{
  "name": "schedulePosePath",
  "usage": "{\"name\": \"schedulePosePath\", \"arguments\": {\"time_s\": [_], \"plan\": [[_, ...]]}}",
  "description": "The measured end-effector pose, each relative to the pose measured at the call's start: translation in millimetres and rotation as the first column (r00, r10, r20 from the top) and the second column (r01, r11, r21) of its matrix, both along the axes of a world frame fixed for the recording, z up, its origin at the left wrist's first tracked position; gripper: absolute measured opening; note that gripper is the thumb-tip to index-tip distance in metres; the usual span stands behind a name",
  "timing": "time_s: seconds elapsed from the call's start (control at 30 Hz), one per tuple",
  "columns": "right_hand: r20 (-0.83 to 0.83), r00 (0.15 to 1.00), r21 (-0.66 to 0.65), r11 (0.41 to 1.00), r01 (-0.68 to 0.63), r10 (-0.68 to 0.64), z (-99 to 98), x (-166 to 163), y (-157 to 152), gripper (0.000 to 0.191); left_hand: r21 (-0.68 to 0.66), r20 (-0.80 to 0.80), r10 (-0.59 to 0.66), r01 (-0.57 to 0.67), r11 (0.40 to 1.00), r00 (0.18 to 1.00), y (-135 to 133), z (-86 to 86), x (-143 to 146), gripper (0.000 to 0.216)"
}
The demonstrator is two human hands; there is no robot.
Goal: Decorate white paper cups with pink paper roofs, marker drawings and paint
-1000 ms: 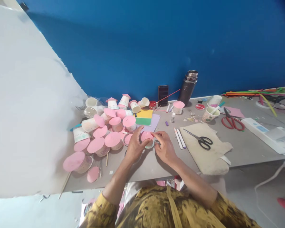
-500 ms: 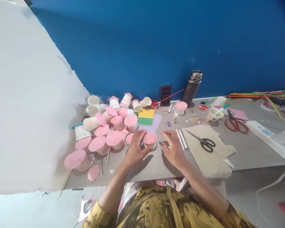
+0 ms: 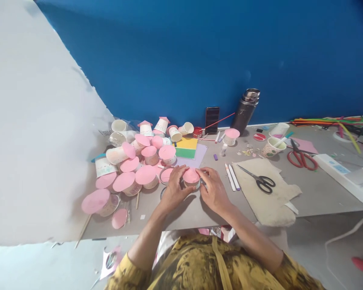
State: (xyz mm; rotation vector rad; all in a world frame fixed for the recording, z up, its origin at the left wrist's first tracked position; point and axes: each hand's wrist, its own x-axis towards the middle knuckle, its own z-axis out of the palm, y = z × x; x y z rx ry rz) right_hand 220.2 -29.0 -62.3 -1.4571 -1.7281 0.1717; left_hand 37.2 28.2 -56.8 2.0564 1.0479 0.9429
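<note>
A short paper cup topped with a round pink paper disc (image 3: 191,175) stands on the table in front of me. My left hand (image 3: 174,188) curves around its left side, with thumb and fingers at the cup and the disc's edge. From the other side my right hand (image 3: 213,189) grips it, fingertips on the disc's right edge and thumb low by the cup. The cup's lower part is partly hidden by my fingers. Just left of my left hand lie a ring-shaped tool (image 3: 163,175) and another pink disc.
Many cups with pink discs (image 3: 125,181) crowd the left side. Yellow and green paper (image 3: 185,148) lies behind my hands. To the right are two markers (image 3: 232,177), a cloth (image 3: 254,205) with black scissors (image 3: 264,184), red-handled scissors (image 3: 302,160) and a power strip (image 3: 345,177). A dark flask (image 3: 245,110) stands by the wall.
My right hand has moved left, from beside the cup onto the pink disc and cup. My left hand stays at the cup's left side, with its fingers nearer the disc.
</note>
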Motion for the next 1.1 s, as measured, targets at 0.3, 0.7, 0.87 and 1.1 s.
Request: {"name": "schedulePosePath", "arguments": {"time_s": [0.3, 0.7, 0.87, 1.1], "plan": [[-0.147, 0.987, 0.054, 0.995, 0.079, -0.071, 1.5, 3.0, -2.7, 0.037, -0.074, -0.023, 0.026, -0.027, 0.997, 0.999, 4.1, 2.2, -6.1, 0.076], [-0.233, 0.97, -0.084, 0.995, 0.055, -0.073, -5.2, 6.4, 18.5, 0.047, -0.187, -0.019, 0.055, -0.057, 0.981, 0.998, 6.1, 9.8, 14.1, 0.084], [-0.362, 0.927, -0.202, 0.979, 0.022, -0.096, -7.9, 8.9, 23.5, 0.052, -0.2, -0.021, 0.071, -0.074, 0.977, 0.997, 5.8, 11.4, 15.1, 0.08], [-0.328, 0.936, -0.099, 0.99, 0.099, -0.127, -1.6, 30.3, -9.3, 0.043, -0.199, 0.069, 0.172, -0.156, 0.968, 0.983, 3.8, 14.0, 10.9, 0.083]]}}
